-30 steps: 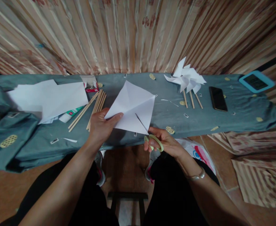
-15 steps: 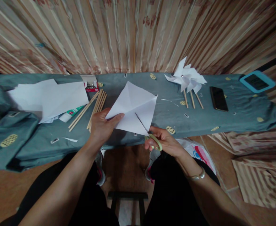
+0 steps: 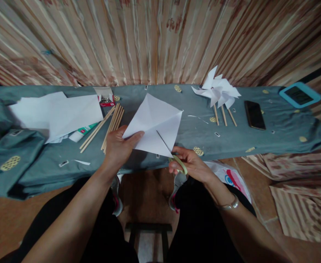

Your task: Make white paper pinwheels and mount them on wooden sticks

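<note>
A square sheet of white paper (image 3: 156, 118) with crossing fold lines is held above the cloth-covered table. My left hand (image 3: 119, 146) pinches its left corner, thumb on top. In my right hand (image 3: 189, 162) is a pair of scissors (image 3: 180, 164) with light green handles. One dark blade lies over the paper, running from the near right corner toward the centre; the other blade is hidden beneath the sheet. Just beyond my left hand lie several wooden sticks (image 3: 113, 122).
Left on the table (image 3: 160, 160) are white sheets (image 3: 75, 111), a green-and-white tube (image 3: 82, 132) and a red box (image 3: 106, 100) of small metal pieces. Paper pinwheels (image 3: 213, 89) on sticks, a phone (image 3: 255, 115) and a blue-framed digital clock (image 3: 300, 95) lie right. A curtain (image 3: 149, 44) hangs behind.
Almost nothing differs. The scissor handles in my right hand look slightly closer together, and the paper has shifted very slightly left.
</note>
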A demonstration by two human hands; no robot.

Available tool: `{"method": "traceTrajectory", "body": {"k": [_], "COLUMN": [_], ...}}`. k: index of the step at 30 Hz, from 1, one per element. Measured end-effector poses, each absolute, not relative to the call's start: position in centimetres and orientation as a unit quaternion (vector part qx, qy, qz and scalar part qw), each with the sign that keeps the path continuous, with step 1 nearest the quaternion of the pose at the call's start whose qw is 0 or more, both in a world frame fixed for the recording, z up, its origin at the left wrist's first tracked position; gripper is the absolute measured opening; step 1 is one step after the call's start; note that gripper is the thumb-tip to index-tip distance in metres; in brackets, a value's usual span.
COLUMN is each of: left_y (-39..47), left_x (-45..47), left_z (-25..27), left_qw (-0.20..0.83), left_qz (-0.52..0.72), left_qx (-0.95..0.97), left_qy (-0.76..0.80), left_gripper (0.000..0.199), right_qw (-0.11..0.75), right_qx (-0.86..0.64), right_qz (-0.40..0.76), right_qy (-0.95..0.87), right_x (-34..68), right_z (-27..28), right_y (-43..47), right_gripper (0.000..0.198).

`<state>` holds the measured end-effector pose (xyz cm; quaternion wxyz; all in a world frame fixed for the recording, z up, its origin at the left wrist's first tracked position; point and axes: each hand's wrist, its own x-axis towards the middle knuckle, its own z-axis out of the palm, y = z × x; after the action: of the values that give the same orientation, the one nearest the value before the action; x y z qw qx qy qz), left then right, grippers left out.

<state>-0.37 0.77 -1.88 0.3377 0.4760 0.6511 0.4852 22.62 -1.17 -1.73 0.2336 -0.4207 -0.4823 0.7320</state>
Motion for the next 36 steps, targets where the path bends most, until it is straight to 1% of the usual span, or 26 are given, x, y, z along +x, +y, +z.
{"method": "traceTrajectory", "body": {"k": [12,15,19,21,23,24,28,30,33,36], "left_y": [0.8,1.0,1.2,1.3,1.2,1.2,1.0,0.9,0.8,0.6], "left_x": [-0.4,-0.6,-1.4,-1.9,-2.3,-2.4,-2.5,-2.3,-1.7,-1.2], "left_z": [-2.1,-2.0,-1.0,-0.6,-0.5,-0.7,-1.7,-2.1,-2.1,-2.0], "left_qw": [0.340,0.340,0.336,0.335,0.349,0.362,0.420,0.434,0.442,0.448], "left_qz": [0.497,0.501,0.527,0.537,0.537,0.530,0.466,0.424,0.354,0.307], "left_qx": [0.481,0.463,0.428,0.421,0.415,0.413,0.430,0.463,0.512,0.543], "left_qy": [0.637,0.647,0.653,0.650,0.646,0.646,0.649,0.646,0.645,0.641], "left_gripper": [0.033,0.032,0.032,0.032,0.032,0.033,0.031,0.027,0.024,0.025], "right_qw": [0.237,0.213,0.156,0.153,0.183,0.215,0.403,0.452,0.452,0.400], "right_qx": [-0.412,-0.392,-0.371,-0.369,-0.391,-0.411,-0.504,-0.524,-0.515,-0.513], "right_qz": [0.724,0.726,0.722,0.724,0.710,0.692,0.555,0.493,0.457,0.416], "right_qy": [-0.499,-0.523,-0.562,-0.562,-0.556,-0.553,-0.526,-0.527,-0.567,-0.635], "right_x": [22.5,22.9,25.1,26.8,28.2,28.7,28.9,28.2,27.1,26.2], "right_z": [-2.2,-2.3,-1.7,-1.2,-0.8,-0.7,-1.0,-1.2,-1.4,-1.4], "right_y": [-1.3,-1.3,-0.9,-0.5,0.0,0.2,1.1,1.4,1.6,1.6], "right_gripper": [0.050,0.052,0.055,0.057,0.060,0.062,0.058,0.056,0.058,0.055]}}
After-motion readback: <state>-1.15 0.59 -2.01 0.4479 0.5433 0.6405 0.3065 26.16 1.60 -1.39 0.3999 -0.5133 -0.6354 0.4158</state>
